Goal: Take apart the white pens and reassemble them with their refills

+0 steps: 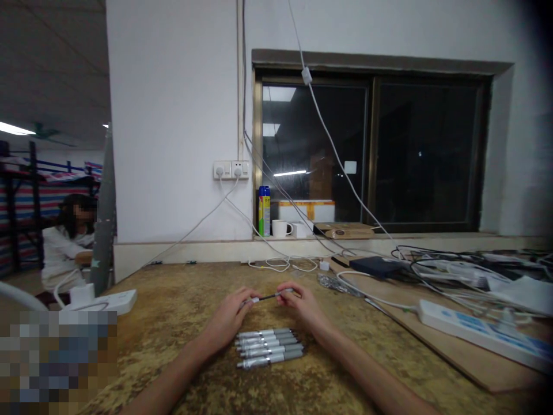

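Above the table, my left hand (231, 317) and my right hand (299, 302) face each other, each with its fingers pinched. Between them runs a pen (268, 297) that looks taken apart: a thin dark refill spans the gap. My left fingers close on a pale piece at its left end, and my right fingers on a greyish piece at the other end. How these pieces join is partly hidden by the fingers. Just below my hands, several silver-white click pens (270, 347) with grey grips lie side by side on the worn brown table (173, 305).
To the right are a white power strip (475, 331) on a brown board (466, 369) and tangled cables (458, 271). A spray can (264, 212) and a white mug (280, 228) stand on the sill. Another power strip (116, 301) is left; a person (64, 248) sits beyond.
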Motion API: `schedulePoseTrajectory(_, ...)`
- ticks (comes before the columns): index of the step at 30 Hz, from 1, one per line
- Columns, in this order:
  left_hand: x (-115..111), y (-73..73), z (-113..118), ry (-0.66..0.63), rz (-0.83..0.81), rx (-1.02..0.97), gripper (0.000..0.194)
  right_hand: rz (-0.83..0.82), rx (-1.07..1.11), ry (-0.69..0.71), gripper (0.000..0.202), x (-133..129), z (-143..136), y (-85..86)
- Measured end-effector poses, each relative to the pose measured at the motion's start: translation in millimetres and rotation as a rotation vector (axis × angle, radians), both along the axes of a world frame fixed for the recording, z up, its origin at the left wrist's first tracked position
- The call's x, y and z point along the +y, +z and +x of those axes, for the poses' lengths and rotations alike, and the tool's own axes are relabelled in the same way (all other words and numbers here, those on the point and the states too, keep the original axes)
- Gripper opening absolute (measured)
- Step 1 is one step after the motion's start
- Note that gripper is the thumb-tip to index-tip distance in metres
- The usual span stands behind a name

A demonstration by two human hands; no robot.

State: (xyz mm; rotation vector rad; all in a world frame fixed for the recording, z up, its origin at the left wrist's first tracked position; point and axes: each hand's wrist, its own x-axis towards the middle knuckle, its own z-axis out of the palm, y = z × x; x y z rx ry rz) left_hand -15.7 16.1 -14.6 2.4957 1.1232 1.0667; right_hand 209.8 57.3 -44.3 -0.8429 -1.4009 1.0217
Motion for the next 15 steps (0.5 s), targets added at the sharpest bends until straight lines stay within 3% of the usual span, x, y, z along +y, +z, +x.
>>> schedulePoseTrajectory(11, -5, 2.6, -7, 0.072, 0.037, 0.031, 0.030, -0.110, 0.203, -0.074, 0.019, 9, 20, -11.0)
schedulePoseTrajectory(15, -2, -0.7, -6, 0.027, 0.055, 0.041, 0.031, -0.116, 0.079, -0.151, 0.017, 6, 18, -12.1)
